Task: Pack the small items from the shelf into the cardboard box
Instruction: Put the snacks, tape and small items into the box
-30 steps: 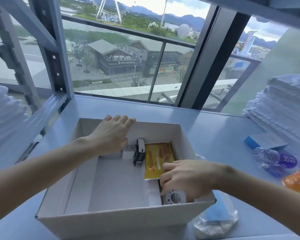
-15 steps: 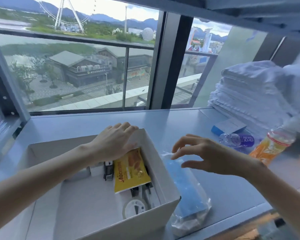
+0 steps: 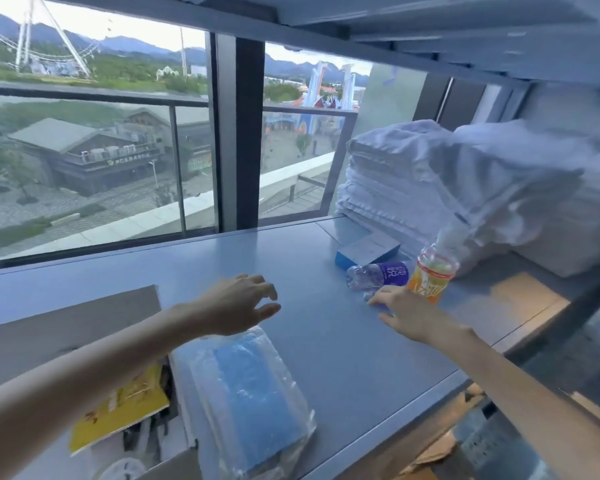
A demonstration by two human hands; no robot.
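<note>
The cardboard box [image 3: 66, 327] sits at the lower left of the shelf, with a yellow snack packet [image 3: 118, 410] and a white round item [image 3: 122, 471] inside. A clear bag of blue items [image 3: 253, 393] lies against the box's right side. My left hand [image 3: 236, 304] hovers open above that bag, holding nothing. My right hand [image 3: 406, 315] reaches to the right, fingers spread, its tips at a lying clear bottle with a purple label [image 3: 378, 275] and beside an orange drink bottle [image 3: 430, 275]. A blue box [image 3: 366, 249] lies behind the bottles.
A tall stack of folded white towels [image 3: 413, 181] fills the back right of the grey shelf [image 3: 326, 341]. An upper shelf [image 3: 430, 26] hangs overhead. A window with a railing runs along the back. The shelf's front edge is at the lower right.
My view has swung right. My left hand has left the box's far wall and now hovers over the bag. My right hand has moved right from above the bag to the bottles.
</note>
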